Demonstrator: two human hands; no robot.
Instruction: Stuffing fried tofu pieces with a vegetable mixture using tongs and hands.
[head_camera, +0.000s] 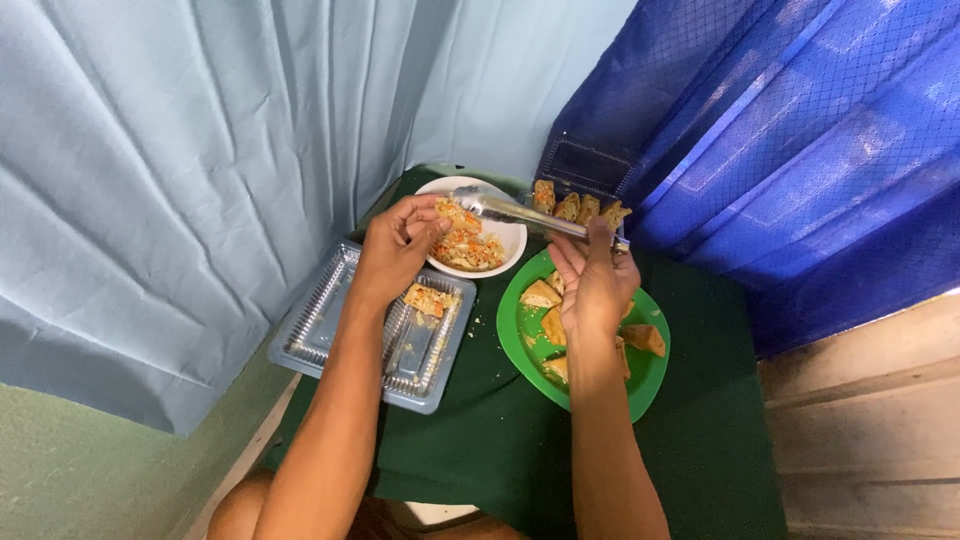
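Observation:
My left hand (398, 246) holds a piece of fried tofu (456, 214) at the rim of a white bowl (512, 240) filled with an orange and white vegetable mix. My right hand (594, 282) grips metal tongs (512, 212) whose tips reach to that piece over the bowl. Under my right hand lies a green plate (512, 330) with several fried tofu pieces. A clear plastic tray (330, 320) sits below my left wrist, with one stuffed piece (427, 299) in it.
A dark green cloth (700, 420) covers the small table. More fried pieces (578, 206) stand in a row behind the bowl. A pale blue curtain (200, 150) hangs at left, a blue tarp (800, 140) at right.

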